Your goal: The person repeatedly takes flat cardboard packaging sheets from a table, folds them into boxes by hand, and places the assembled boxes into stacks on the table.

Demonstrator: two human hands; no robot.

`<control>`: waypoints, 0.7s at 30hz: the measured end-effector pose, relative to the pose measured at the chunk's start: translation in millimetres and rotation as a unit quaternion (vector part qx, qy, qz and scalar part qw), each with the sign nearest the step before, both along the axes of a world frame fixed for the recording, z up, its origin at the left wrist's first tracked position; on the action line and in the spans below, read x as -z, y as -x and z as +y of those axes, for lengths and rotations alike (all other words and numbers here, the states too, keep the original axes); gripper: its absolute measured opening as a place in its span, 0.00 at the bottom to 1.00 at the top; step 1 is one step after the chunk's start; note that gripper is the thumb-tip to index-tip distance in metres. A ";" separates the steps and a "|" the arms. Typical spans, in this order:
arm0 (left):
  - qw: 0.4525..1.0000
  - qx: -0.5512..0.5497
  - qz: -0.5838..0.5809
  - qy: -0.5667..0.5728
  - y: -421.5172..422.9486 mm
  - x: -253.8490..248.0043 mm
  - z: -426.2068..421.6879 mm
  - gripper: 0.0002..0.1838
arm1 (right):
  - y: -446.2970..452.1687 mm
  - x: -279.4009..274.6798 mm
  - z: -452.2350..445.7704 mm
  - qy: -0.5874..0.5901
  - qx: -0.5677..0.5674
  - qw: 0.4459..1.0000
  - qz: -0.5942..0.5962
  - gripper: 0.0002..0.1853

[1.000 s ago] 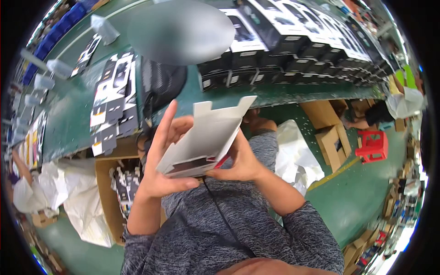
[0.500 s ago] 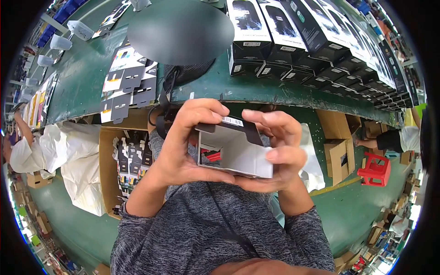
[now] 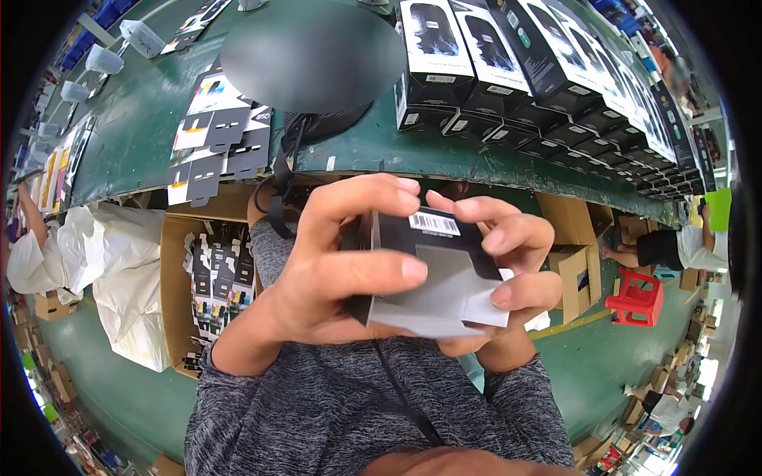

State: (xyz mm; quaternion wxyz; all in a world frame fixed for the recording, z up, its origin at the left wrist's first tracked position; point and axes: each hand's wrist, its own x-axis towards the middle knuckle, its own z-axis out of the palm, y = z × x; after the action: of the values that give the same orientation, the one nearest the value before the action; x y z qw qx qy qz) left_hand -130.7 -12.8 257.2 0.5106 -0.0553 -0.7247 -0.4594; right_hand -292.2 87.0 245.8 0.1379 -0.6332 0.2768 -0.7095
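Note:
A small black-and-white carton (image 3: 432, 278) is held in front of my chest, with its open end facing me and its pale inside showing. My left hand (image 3: 329, 254) grips the left side, thumb and fingers curled around the edge. On the other side, my right hand (image 3: 512, 262) wraps the right edge, its fingers bent beside a white flap. A barcode label (image 3: 435, 224) shows on the dark panel between the fingertips. Part of the carton's underside and left wall is hidden by the hands.
Packed black-and-white boxes (image 3: 508, 87) stand in rows at the right of the green bench (image 3: 349, 151). Flat printed cartons (image 3: 210, 135) lie on its left part. Below are a cardboard box (image 3: 171, 297) of folded cartons, white sacks (image 3: 127, 285) and a red stool (image 3: 636, 297).
The carton has tilted and shifted slightly right and down, showing more of its barcode panel. My left thumb or finger now lies across its left opening, and my right fingers have shifted right.

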 end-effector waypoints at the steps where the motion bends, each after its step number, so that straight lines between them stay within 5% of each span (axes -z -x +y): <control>1: 1.000 -0.005 -0.006 0.002 -2.0 -0.3 2.1 0.30 | 0.5 -1.4 1.0 0.002 -0.018 1.000 0.001 0.34; 6: 0.999 0.000 -0.053 -0.001 -13.5 -12.2 10.2 0.25 | -0.1 -7.9 11.7 -0.019 -0.059 0.998 0.027 0.39; 8: 0.998 -0.008 -0.062 0.016 -18.6 -19.6 12.4 0.25 | -9.1 -5.5 7.1 -0.005 -0.039 0.999 0.002 0.31; 10: 0.996 -0.037 -0.053 0.058 -21.3 -26.7 16.7 0.25 | -8.0 -17.3 10.2 -0.019 0.008 0.993 0.116 0.24; 13: 0.994 -0.066 -0.056 0.067 -28.8 -25.6 17.7 0.26 | -18.1 -34.3 9.3 -0.045 0.005 0.984 0.172 0.28; 16: 0.990 -0.111 -0.077 0.040 -44.5 -17.2 16.9 0.27 | -44.2 -38.5 0.2 -0.016 0.029 0.991 0.133 0.25; 21: 0.973 -0.196 -0.123 -0.022 -68.9 1.2 18.1 0.31 | -85.1 -49.7 -21.9 0.154 0.073 0.985 0.025 0.08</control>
State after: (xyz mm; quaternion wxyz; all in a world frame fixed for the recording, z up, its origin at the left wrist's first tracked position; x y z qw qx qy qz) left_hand -61.8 5.3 256.0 0.4986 0.1561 -0.7685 -0.3692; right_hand -207.1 65.1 295.5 -0.0203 -0.6422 0.2136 -0.7359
